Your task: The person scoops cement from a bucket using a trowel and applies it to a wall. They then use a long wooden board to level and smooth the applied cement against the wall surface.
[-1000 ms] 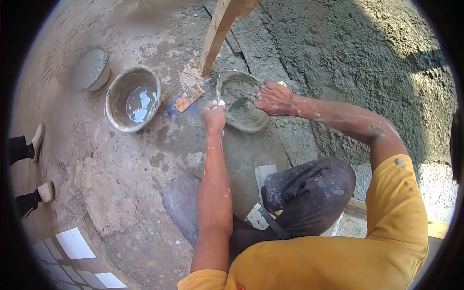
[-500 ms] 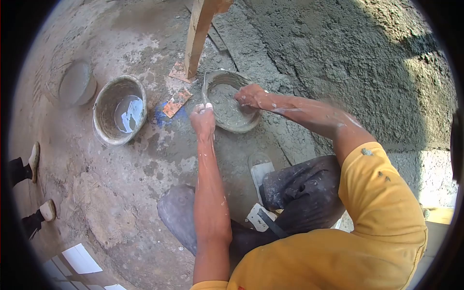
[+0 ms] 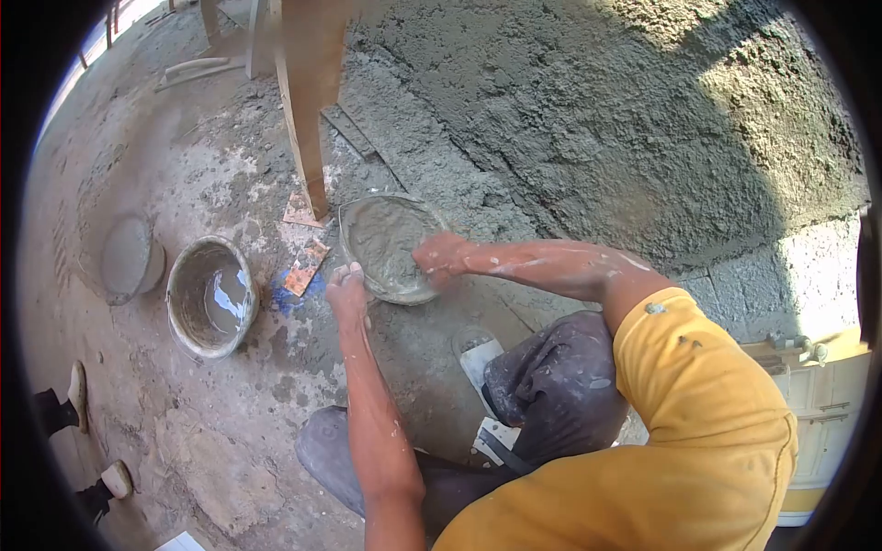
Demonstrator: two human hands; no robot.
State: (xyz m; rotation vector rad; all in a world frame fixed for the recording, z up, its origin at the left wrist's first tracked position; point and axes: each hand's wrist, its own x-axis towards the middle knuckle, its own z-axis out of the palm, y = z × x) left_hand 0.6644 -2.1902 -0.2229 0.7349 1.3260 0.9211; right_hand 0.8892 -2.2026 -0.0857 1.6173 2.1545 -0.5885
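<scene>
A round bucket [image 3: 411, 296] with grey wet mortar [image 3: 390, 241] in it stands on the floor before me. My left hand [image 3: 346, 286] grips its near-left rim, fingers closed over the edge. At the right side of the same bucket, my right hand [image 3: 443, 256] is closed in a fist over the mortar. Whatever it holds is hidden by the fist and the mortar. Both forearms carry grey splashes.
Left of the mortar bucket is a second bucket [image 3: 180, 321] with some water; another bucket [image 3: 152, 266] stands beyond it. A wooden post [image 3: 299, 119] rises behind broken tile pieces [image 3: 305, 268]. A rough mortared wall [image 3: 588, 119] stands right. Another person's shoes [image 3: 117, 478] show at lower left.
The view has shifted, so the buckets appear lower and further left. My right hand has moved nearer the bucket's close right rim, and the mortar surface looks more churned. My left hand keeps its grip.
</scene>
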